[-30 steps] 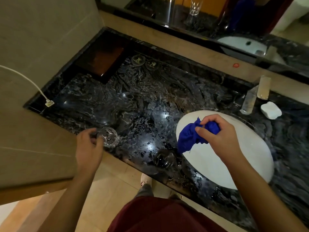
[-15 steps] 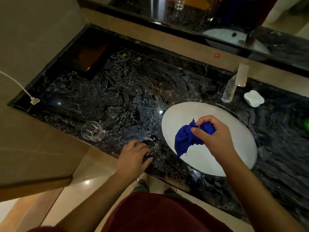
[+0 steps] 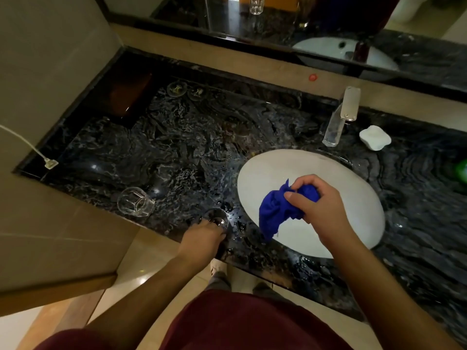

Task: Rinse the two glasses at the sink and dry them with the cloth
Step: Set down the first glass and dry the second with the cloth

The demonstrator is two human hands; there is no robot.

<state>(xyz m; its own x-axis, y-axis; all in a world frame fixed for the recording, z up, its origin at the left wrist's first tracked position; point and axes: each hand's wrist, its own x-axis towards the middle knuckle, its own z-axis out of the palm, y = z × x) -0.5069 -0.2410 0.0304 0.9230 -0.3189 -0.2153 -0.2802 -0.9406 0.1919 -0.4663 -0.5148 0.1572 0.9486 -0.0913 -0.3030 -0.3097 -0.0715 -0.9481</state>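
At the far left: a white cable with its plug (image 3: pixel 50 163) lies at the corner of the dark marble counter (image 3: pixel 192 147), beside the beige wall.
Back left of the counter: a dark reddish tray (image 3: pixel 126 96) sits in the corner, with two small round items (image 3: pixel 187 90) just to its right; too dim to tell what they are.
First glass (image 3: pixel 135 202): clear, faceted, lying tilted on the counter near the front edge, apart from both hands.
Second glass (image 3: pixel 217 218): stands at the front edge, between the first glass and the basin.
Left hand (image 3: pixel 203 239): fingers curl round the second glass from the near side, gripping it low on the counter.
Sink (image 3: pixel 290 165): a white oval basin set into the marble, water drops on the stone at its left rim.
Cloth (image 3: pixel 276 213): blue, bunched, hanging over the left half of the basin.
Right hand (image 3: pixel 319 210): fingers and thumb closed tight on the upper part of the cloth.
Faucet (image 3: pixel 342 116): chrome, behind the basin.
Soap dish (image 3: pixel 375 137): white, just right of the faucet.
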